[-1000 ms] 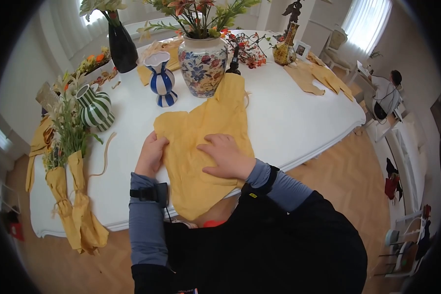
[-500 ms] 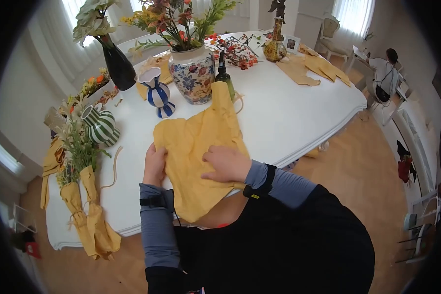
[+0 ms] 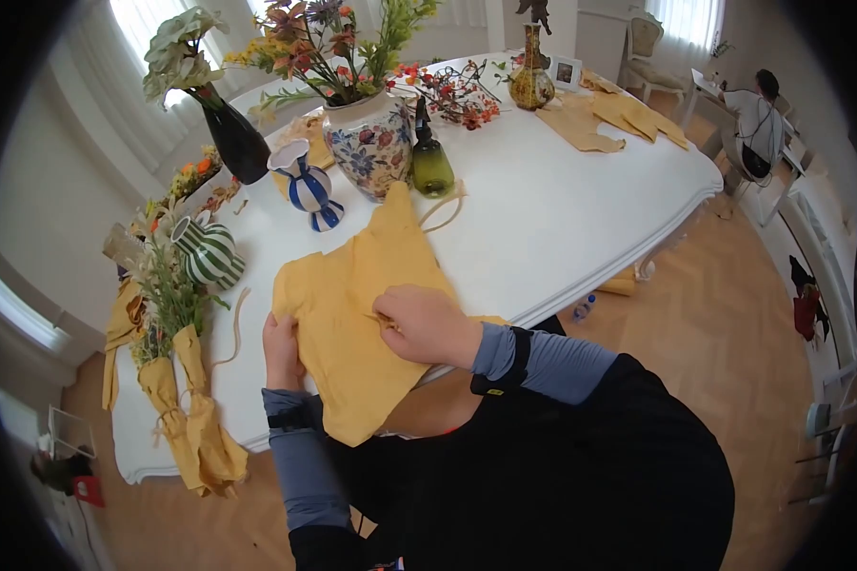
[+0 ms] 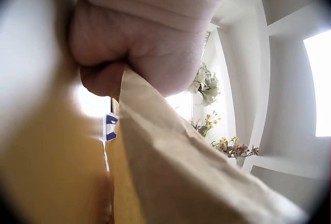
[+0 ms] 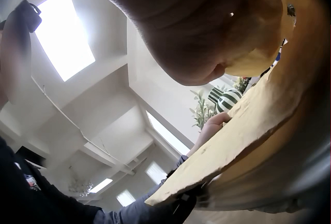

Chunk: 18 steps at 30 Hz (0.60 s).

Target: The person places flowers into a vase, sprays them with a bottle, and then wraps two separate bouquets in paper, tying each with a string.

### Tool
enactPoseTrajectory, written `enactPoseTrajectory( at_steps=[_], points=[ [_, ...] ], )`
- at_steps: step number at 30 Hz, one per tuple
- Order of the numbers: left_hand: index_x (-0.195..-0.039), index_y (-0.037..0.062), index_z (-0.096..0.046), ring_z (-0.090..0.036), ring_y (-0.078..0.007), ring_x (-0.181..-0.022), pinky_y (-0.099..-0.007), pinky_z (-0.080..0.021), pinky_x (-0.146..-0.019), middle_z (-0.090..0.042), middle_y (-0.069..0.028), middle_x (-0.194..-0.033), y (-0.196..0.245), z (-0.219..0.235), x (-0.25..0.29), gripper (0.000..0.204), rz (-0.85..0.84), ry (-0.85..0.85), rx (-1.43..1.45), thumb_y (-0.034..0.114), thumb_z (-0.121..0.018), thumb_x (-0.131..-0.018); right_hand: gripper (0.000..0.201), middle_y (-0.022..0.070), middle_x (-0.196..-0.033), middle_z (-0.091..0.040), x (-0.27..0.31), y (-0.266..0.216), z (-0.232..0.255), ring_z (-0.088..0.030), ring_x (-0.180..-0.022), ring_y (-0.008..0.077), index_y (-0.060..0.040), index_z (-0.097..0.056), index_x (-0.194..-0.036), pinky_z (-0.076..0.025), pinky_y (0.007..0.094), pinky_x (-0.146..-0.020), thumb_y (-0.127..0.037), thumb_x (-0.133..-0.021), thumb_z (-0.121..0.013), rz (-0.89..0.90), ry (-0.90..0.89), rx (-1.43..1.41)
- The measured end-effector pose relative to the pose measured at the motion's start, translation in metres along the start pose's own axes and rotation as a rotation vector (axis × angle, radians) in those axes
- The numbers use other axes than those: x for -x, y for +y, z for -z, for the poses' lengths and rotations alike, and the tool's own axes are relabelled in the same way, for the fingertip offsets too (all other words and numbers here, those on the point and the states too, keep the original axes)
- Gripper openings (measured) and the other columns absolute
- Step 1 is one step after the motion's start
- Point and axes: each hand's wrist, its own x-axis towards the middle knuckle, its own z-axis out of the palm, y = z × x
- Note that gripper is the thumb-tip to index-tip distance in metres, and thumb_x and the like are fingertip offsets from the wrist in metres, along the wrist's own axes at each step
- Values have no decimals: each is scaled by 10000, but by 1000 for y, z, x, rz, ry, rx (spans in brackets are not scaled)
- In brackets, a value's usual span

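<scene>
Head view: we see a crinkled yellow paper sheet [image 3: 338, 314] across the near edge of the white table [image 3: 562, 209].
Left hand: our left hand [image 3: 282, 350] grips the sheet's left side.
Right hand: our right hand [image 3: 430, 325], fingers curled, pinches the sheet near its middle.
Beyond the sheet: we have a blue-and-white striped vase [image 3: 310, 190], a floral ceramic vase [image 3: 371, 147] and a green glass bottle [image 3: 433, 171].
Left of the sheet: a green-and-white striped vase [image 3: 211, 255] lies tilted.
</scene>
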Motion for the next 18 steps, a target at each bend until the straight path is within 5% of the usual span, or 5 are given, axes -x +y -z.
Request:
enactPoseTrajectory(
  at_steps=[7, 13, 15, 16, 18],
  points=[
    [-1287, -44, -594, -709, -233, -1042, -338, -569, -905, -700, -133, -1228, 17, 84, 27, 368, -72, 157, -116, 28, -487, -942, 230, 161, -823, -690, 3, 23, 39, -668, -791, 405, -33, -656, -975, -546, 465, -713, -239, -871, -655, -245, 207, -76],
    [-1220, -47, -641, -698, -207, -978, -309, -548, -843, -722, -110, -1143, 16, 139, 24, 336, -36, 247, -265, 33, -504, -924, 364, 207, -890, -729, -10, 104, 52, -691, -860, 449, -23, -696, -1071, -545, 514, -806, -337, -907, -613, -520, -14, 8],
    [-1210, -47, -646, -696, -201, -957, -307, -545, -828, -724, -107, -1126, 12, 145, 19, 332, -35, 246, -304, 34, -508, -919, 371, 233, -1027, -723, -27, 145, 53, -665, -1055, 441, -23, -700, -1146, -519, 480, -949, -301, -943, -562, -773, -174, 75],
    [-1207, -48, -645, -694, -196, -948, -307, -544, -823, -724, -107, -1122, 5, 150, 13, 332, -24, 235, -325, 38, -513, -915, 371, 233, -1027, -723, -31, 160, 53, -665, -1055, 441, -23, -700, -1146, -519, 480, -949, -301, -943, -562, -772, -175, 73],
    [-1205, -49, -643, -692, -192, -939, -307, -542, -818, -724, -108, -1118, 6, 147, 11, 332, -18, 227, -348, 42, -518, -911, 384, 242, -1313, -634, -39, 188, 47, -559, -1283, 403, -14, -685, -1236, -447, 416, -1089, -234, -974, -511, -415, -212, 30]
  ],
)
